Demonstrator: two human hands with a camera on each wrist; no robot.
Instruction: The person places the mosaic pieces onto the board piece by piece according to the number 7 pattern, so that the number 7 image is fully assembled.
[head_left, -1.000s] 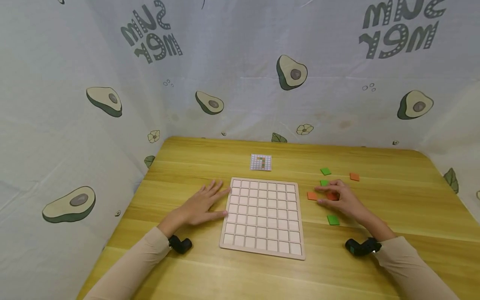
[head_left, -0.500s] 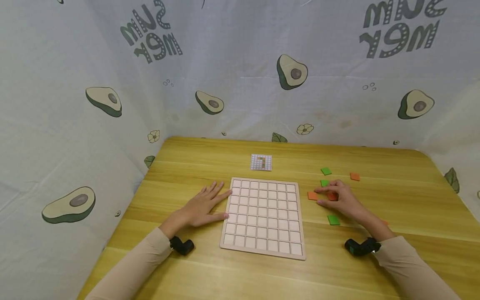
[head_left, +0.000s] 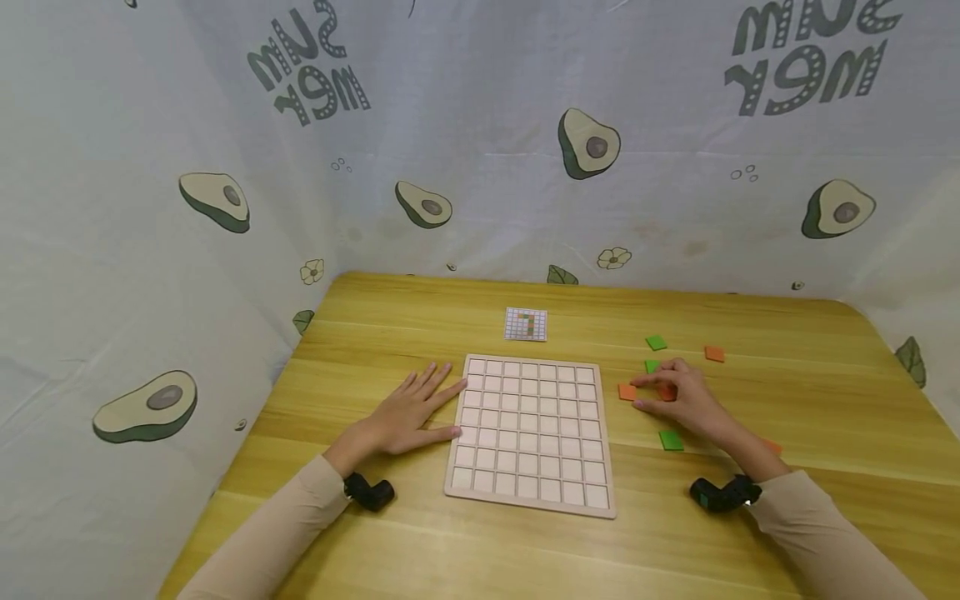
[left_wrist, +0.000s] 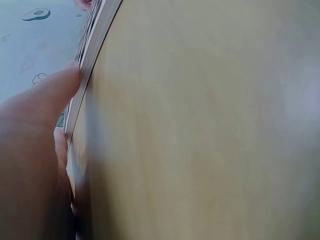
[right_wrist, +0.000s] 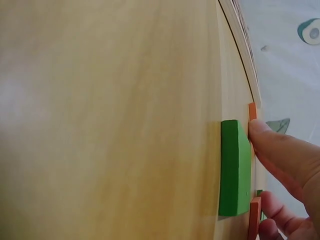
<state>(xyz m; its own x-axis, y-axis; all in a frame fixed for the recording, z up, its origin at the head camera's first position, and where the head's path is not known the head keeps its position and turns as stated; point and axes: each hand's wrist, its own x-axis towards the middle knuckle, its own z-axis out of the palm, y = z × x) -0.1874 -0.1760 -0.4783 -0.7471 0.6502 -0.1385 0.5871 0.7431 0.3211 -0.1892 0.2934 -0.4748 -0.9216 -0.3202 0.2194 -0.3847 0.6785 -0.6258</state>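
My left hand lies on the table with its fingers spread, thumb and index fingertips right at the left edge of a pale wooden grid board. To the board's right, my right hand hovers low, thumb and index parted. Their tips meet the near end of a small square orange tile, which lies flat. A second orange tile is partly hidden beneath the same hand, and a green tile peeks out behind it. In the right wrist view the thumb overlaps the orange tile.
A small printed grid card with a coloured pattern lies beyond the board. Around the right hand are another green tile, an orange tile and a nearer green tile. One orange tile shows beside the right wrist. A patterned curtain borders the table.
The head view has swung slightly, so the whole scene sits a little farther right. Both hands and the tiles keep nearly the same places on the table.
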